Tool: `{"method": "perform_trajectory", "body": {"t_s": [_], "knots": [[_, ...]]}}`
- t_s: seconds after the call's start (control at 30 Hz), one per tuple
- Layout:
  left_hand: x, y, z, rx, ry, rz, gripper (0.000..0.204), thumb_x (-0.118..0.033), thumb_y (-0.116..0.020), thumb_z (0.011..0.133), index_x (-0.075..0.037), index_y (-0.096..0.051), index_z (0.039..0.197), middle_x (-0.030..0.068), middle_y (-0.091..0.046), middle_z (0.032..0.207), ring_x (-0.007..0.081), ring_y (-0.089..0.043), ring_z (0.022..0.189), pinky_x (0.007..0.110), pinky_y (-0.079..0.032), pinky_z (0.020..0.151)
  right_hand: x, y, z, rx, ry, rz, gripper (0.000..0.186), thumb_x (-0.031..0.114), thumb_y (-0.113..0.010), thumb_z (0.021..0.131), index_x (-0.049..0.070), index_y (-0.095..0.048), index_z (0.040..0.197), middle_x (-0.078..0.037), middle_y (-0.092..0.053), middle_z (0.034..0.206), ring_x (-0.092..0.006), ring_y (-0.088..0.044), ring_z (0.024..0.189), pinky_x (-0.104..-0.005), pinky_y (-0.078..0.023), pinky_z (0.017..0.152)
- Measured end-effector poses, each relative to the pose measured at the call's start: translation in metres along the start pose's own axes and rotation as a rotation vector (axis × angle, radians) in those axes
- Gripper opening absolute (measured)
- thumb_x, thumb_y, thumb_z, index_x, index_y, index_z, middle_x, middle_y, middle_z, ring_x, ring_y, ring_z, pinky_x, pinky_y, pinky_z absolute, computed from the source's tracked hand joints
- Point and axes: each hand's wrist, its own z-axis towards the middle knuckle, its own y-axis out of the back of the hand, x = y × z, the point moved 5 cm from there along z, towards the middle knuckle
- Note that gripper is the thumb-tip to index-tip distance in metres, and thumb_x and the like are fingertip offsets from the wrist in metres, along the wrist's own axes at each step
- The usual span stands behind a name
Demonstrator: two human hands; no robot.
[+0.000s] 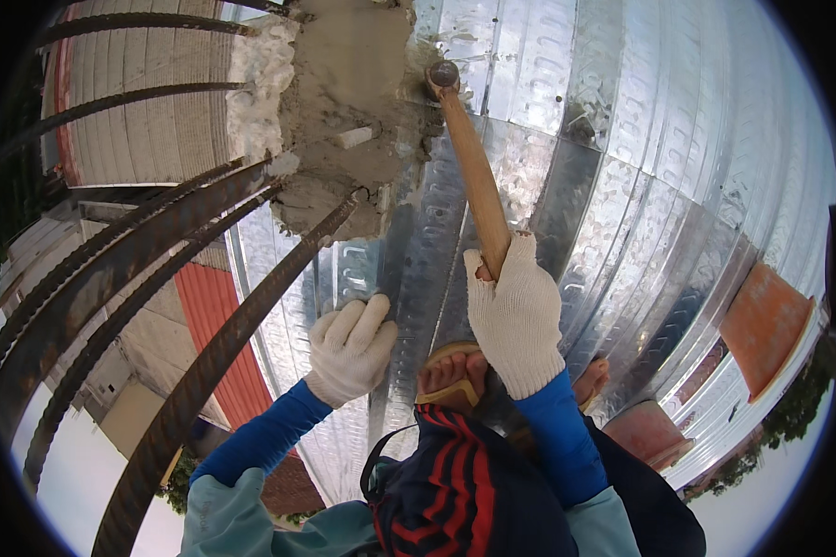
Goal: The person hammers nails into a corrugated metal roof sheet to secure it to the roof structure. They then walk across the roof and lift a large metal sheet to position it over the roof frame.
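My right hand [513,320], in a white knit glove with a bare fingertip showing, grips the wooden handle [474,167] of a hammer. Its dark metal head [443,76] lies at the edge of a rough grey concrete patch [344,56], with a small pale block [353,136] in it. My left hand [348,348], also gloved, holds nothing; its slightly bent fingers rest on the shiny corrugated metal sheeting [613,223], below the concrete and beside a steel bar [241,325]. Its thumb is hidden.
Several long rusty rebars [121,251] arch across the left side. My sandalled foot [441,376] is on the sheeting. Orange-brown panels [762,330] lie at the right. Beyond the edge at left are a red corrugated roof [214,334], other structures and trees.
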Motion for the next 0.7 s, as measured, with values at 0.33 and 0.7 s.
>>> {"method": "perform_trajectory", "body": {"t_s": [0.33,0.7], "knots": [[-0.001,0.002,0.000,-0.059,-0.017,0.025,0.025,-0.017,-0.068,0.064,-0.009,-0.065,0.088,0.0086,-0.065,0.119,0.0209,-0.062,0.091,0.034,-0.043,0.070,-0.003,0.025,0.033,-0.056,-0.025,0.098,0.034,0.026,-0.069,0.094,-0.003,-0.053,0.102,-0.024,-0.064,0.065,-0.0430,-0.070,0.064,-0.0449,-0.054,0.052],[-0.003,0.003,-0.002,-0.072,-0.009,0.011,0.020,-0.018,-0.068,0.066,-0.010,-0.063,0.084,0.0079,-0.064,0.120,0.0212,-0.062,0.093,0.035,-0.044,0.073,0.003,0.054,0.040,0.010,0.176,-0.309,0.032,0.022,-0.069,0.093,0.000,-0.055,0.111,-0.021,-0.064,0.066,-0.0392,-0.071,0.064,-0.0431,-0.055,0.055]]}}
